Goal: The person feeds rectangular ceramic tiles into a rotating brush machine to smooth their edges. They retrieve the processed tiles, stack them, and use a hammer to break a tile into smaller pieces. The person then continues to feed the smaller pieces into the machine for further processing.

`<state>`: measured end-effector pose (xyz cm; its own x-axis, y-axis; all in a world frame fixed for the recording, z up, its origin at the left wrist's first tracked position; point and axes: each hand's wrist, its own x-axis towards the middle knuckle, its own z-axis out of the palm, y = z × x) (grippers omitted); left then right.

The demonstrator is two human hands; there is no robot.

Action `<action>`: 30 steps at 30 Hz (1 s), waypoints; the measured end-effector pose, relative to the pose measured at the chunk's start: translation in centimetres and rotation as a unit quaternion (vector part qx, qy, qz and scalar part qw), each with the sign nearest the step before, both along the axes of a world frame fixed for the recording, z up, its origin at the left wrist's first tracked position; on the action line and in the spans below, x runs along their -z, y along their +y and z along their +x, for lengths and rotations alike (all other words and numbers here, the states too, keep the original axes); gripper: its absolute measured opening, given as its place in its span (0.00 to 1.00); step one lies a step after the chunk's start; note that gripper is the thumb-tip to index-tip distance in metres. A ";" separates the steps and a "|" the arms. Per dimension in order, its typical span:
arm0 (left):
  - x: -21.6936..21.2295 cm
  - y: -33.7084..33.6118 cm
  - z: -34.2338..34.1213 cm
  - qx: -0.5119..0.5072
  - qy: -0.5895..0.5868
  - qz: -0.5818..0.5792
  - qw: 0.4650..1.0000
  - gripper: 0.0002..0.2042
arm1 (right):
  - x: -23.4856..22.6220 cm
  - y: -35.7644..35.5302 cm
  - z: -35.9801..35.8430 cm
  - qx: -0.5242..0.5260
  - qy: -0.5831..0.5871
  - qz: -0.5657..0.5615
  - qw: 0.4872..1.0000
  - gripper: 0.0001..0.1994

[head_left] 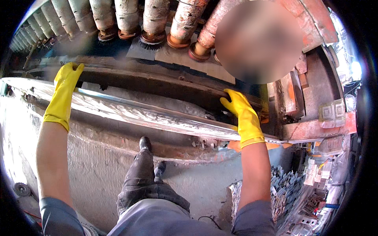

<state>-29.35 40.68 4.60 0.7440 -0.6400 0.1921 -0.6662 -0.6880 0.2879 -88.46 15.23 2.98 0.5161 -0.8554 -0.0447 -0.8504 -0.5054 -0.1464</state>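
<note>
My left hand (69,74), in a long yellow rubber glove, reaches over a long metal rail (145,110) to the edge of a dark trough (153,80). A gap shows between its thumb and fingers, and nothing is visible in them. Farther right, my right hand (239,105), gloved the same way, rests palm down near the trough's right end. Its thumb stands apart from the fingers, and I see no object in its grasp. Whether either hand touches the trough's edge is hard to tell. The rail runs beneath both forearms, its near face pale and shiny.
A row of rusty, whitish cylinders (154,19) stands along the far side. At the right are a reddish metal beam (321,128) and a clear plastic block (332,113). Many small greyish pieces (285,188) lie piled at lower right. A dark round wheel (21,189) is at lower left.
</note>
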 end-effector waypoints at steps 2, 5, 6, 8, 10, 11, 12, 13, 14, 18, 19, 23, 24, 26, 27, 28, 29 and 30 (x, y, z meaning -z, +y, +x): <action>-0.6 0.8 -0.3 -0.011 0.007 -0.032 0.999 0.27 | -0.5 0.6 0.4 -0.003 -0.020 -0.009 1.000 0.28; -0.3 1.7 0.8 -0.008 0.011 -0.080 0.997 0.27 | -1.1 0.5 0.8 0.004 -0.061 0.028 0.998 0.28; -0.1 1.9 1.2 -0.004 0.011 -0.095 0.995 0.27 | -1.1 0.6 0.8 0.009 -0.064 0.025 0.998 0.28; 0.0 1.6 1.4 -0.012 0.001 -0.100 0.995 0.26 | -1.2 0.5 0.8 0.021 -0.068 0.020 0.997 0.29; 0.1 1.2 1.7 -0.007 0.009 -0.115 0.993 0.26 | -1.1 0.3 0.9 0.024 -0.056 0.020 0.998 0.29; 0.2 1.0 1.9 0.003 0.020 -0.126 0.992 0.25 | -1.0 0.3 0.8 0.026 -0.051 0.020 0.998 0.30; 0.4 0.8 2.2 0.012 0.032 -0.138 0.990 0.25 | -0.9 0.2 0.8 0.031 -0.052 0.019 0.998 0.30; 0.7 0.4 2.4 0.016 0.033 -0.143 0.989 0.25 | -0.8 0.2 0.7 0.037 -0.052 0.017 0.998 0.31; 0.7 0.6 2.5 0.018 0.031 -0.151 0.988 0.25 | -0.9 0.3 0.6 0.039 -0.055 0.013 0.998 0.31; 1.1 0.5 3.4 0.029 0.030 -0.180 0.983 0.24 | -0.8 0.0 0.6 0.039 -0.059 0.029 0.997 0.32; 1.2 0.4 3.6 0.031 0.034 -0.183 0.982 0.24 | -0.8 0.0 0.6 0.043 -0.060 0.034 0.997 0.32; 1.3 0.4 3.8 0.039 0.025 -0.193 0.980 0.24 | -1.3 0.1 1.2 0.052 -0.051 0.047 0.996 0.33; 1.3 0.3 3.9 0.041 0.018 -0.195 0.980 0.24 | -1.5 0.1 1.1 0.048 -0.054 0.044 0.996 0.33; 1.5 0.3 4.3 0.051 0.009 -0.193 0.980 0.24 | -1.4 0.1 1.0 0.043 -0.059 0.040 0.997 0.33; 1.6 0.2 4.5 0.057 0.004 -0.192 0.980 0.24 | -1.2 0.0 1.0 0.043 -0.063 0.039 0.996 0.34; 1.7 0.3 4.8 0.060 0.008 -0.196 0.979 0.24 | -0.9 -0.2 1.0 0.044 -0.068 0.038 0.996 0.34; 1.8 0.5 4.5 0.062 0.012 -0.202 0.977 0.24 | -1.1 0.0 1.1 0.043 -0.072 0.036 0.996 0.34; 1.8 0.7 4.3 0.064 0.017 -0.207 0.976 0.24 | -1.4 0.2 1.2 0.047 -0.071 0.043 0.995 0.34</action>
